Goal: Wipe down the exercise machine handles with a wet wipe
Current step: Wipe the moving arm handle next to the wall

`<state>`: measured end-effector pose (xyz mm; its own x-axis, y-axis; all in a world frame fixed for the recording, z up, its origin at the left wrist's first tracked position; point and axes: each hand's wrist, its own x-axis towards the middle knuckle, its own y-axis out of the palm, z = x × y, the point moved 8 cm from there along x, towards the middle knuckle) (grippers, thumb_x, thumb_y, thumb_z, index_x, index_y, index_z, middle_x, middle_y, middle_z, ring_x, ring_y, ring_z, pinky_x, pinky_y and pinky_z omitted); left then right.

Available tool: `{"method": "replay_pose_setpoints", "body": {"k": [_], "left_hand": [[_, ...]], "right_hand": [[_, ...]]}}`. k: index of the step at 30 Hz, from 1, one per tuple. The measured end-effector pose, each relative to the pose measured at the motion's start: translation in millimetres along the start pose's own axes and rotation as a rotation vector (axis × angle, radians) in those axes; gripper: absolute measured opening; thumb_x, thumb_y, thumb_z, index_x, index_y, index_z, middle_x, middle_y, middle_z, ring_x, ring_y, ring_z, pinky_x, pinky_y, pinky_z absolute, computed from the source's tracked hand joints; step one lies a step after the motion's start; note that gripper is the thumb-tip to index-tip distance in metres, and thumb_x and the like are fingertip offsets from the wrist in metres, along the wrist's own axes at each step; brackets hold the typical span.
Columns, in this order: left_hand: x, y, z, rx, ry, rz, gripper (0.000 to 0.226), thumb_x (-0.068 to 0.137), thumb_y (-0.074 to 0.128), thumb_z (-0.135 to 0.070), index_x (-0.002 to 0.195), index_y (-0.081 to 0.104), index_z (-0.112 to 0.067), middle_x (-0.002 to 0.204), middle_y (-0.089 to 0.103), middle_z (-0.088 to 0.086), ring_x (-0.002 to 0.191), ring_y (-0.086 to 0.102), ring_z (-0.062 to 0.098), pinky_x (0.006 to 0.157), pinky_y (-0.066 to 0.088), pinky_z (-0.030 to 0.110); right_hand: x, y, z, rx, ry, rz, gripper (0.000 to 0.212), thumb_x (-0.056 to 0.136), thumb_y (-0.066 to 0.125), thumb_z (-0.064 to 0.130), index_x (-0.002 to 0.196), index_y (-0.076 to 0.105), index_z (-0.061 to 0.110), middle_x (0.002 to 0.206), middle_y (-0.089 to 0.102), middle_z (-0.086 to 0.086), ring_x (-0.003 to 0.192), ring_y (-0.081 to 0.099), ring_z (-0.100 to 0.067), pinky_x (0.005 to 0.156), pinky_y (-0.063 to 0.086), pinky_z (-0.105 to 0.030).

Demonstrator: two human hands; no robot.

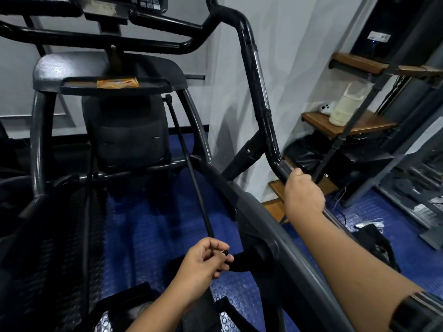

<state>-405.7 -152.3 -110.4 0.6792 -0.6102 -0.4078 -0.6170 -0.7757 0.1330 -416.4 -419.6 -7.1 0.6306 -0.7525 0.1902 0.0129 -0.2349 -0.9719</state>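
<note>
Clasping the handle (260,85), right hand (303,195) hides its end; left hand (203,262) curled, hold unclear

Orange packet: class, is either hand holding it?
No, the orange packet lies on the machine's tray, well away from the left hand and the right hand.

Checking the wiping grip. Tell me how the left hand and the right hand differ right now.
The right hand grips the lower bend of the black handle; the left hand touches no handle, its fingers curled at something small and dark that I cannot identify. The right hand reaches higher and farther out; the left hand sits low, over the blue floor. Both are bare, with their backs to the camera.
</note>
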Motion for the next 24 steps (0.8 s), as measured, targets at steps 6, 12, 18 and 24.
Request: {"method": "replay_pose_setpoints", "body": {"k": [6,12,18,24], "left_hand": [[17,-1,0,0.005,-0.017,-0.032,0.009,0.096,0.052,0.002,0.100,0.059,-0.001,0.085,0.072,0.012,0.064,0.063,0.013,0.055,0.043,0.021],[30,-6,-16,0.029,0.005,-0.108,0.012,0.096,0.050,0.004,0.099,0.059,-0.002,0.077,0.073,0.006,0.059,0.062,0.009,0.056,0.042,0.022],[37,0,-38,0.047,0.027,-0.169,0.011,0.098,0.052,-0.003,0.102,0.062,-0.007,0.082,0.075,0.005,0.066,0.065,0.011,0.066,0.046,0.028],[37,12,-46,0.088,0.021,-0.199,0.012,0.099,0.052,-0.007,0.104,0.062,-0.009,0.087,0.076,0.005,0.071,0.065,0.013,0.070,0.046,0.030]], "right_hand": [[36,3,26,0.148,0.007,0.034,0.030,0.087,0.057,-0.002,0.113,0.044,0.004,0.110,0.062,-0.015,0.097,0.066,-0.034,0.060,0.042,-0.036],[70,11,32,0.400,0.081,0.150,0.028,0.088,0.060,0.008,0.112,0.046,0.004,0.105,0.062,-0.016,0.099,0.062,-0.038,0.067,0.042,-0.037],[85,32,34,1.134,0.048,0.749,0.022,0.080,0.073,-0.002,0.075,0.054,0.007,0.064,0.056,-0.012,0.054,0.054,-0.024,0.050,0.050,-0.030],[69,32,31,1.207,-0.108,0.850,0.026,0.082,0.078,0.016,0.075,0.055,0.007,0.060,0.052,-0.014,0.048,0.048,-0.022,0.047,0.047,-0.028]]}}
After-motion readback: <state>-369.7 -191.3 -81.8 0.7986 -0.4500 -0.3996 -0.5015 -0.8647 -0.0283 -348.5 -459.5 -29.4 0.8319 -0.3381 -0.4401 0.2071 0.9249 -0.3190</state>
